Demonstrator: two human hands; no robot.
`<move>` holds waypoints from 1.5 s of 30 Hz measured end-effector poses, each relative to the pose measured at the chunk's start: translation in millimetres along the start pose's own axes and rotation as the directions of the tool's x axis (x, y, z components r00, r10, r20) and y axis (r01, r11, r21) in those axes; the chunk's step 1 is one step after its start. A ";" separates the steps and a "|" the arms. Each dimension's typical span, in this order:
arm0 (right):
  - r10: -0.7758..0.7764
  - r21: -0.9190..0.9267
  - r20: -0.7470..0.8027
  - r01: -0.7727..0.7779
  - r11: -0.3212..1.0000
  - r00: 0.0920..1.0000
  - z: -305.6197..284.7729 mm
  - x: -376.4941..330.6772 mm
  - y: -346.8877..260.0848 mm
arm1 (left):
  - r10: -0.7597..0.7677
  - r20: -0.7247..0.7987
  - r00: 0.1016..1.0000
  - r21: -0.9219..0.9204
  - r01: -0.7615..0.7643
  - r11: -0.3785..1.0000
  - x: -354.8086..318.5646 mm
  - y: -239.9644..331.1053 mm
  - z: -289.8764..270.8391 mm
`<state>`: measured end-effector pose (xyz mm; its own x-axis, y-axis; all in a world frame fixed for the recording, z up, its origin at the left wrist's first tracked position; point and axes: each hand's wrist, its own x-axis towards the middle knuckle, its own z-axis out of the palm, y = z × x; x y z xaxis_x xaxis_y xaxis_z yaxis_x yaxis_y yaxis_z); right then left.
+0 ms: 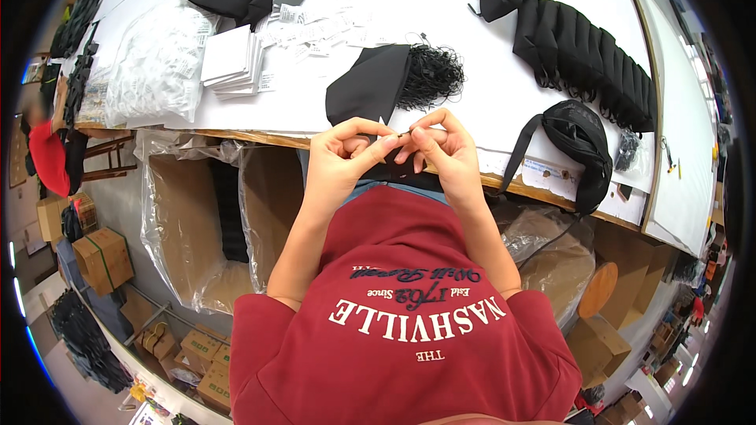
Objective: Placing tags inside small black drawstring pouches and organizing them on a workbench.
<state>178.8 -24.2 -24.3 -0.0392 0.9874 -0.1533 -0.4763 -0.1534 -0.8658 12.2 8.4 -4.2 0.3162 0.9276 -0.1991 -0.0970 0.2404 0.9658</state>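
My left hand (353,149) and my right hand (443,145) meet in front of me at the near edge of the table, their fingertips pinched close together. Something small and dark sits between them, too small to name. A small white pointed tip shows just above my left fingers. Dark fabric hangs below the hands, partly hidden by them. Right beyond the hands lies a flat black fabric piece (364,85), and a tangled heap of thin black cords (433,77) rests against its right side.
A white worktable (480,79) holds a stack of white cards (227,59), loose labels (315,27), a clear bag of labels (157,63), a row of black pouches (587,59) and a black strapped bag (573,149). Plastic-lined cartons (185,220) stand beneath. Someone in red (49,157) is far left.
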 end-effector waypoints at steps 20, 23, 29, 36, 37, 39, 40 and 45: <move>-0.087 -0.281 -0.065 0.065 0.958 0.994 -0.4 -2.8 -0.6 | 0.258 0.025 0.966 0.465 -0.240 0.852 -4.9 3.1 4.4; -0.011 -0.192 0.066 0.023 0.981 0.998 -5.1 -2.2 -7.3 | 0.140 0.060 0.988 0.289 -0.152 0.945 -0.6 4.4 -2.0; -0.073 -0.226 0.114 0.097 0.969 0.991 -20.3 5.7 -4.3 | 0.250 0.195 0.948 0.327 -0.304 0.895 -2.3 1.5 0.5; 0.404 -0.185 -0.081 -0.412 0.892 0.911 -36.2 49.4 29.6 | 0.247 0.399 0.883 0.339 -0.393 0.855 -4.6 13.2 9.7; 0.386 -0.129 -0.055 -0.390 0.912 0.921 -36.7 55.1 34.2 | 0.282 0.420 0.862 0.347 -0.440 0.828 -4.4 11.6 10.5; 0.283 -0.200 -0.009 -0.279 0.939 0.959 -39.0 59.9 34.0 | 0.398 0.400 0.826 0.374 -0.543 0.751 2.8 16.2 0.4; 0.188 -0.265 0.045 -0.169 0.949 0.981 -36.4 59.0 30.8 | 0.451 0.310 0.837 0.389 -0.545 0.743 9.6 18.0 -7.6; 0.084 -0.517 0.256 0.063 0.854 0.963 -19.4 40.0 -21.9 | 0.490 0.432 0.757 0.684 -0.630 0.368 27.8 38.7 -30.0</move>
<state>204.7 17.9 -20.6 -0.3030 0.9479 -0.0986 0.0451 -0.0891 -0.9950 -11.1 52.1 22.7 0.5998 0.6960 0.3946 0.4108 -0.6911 0.5946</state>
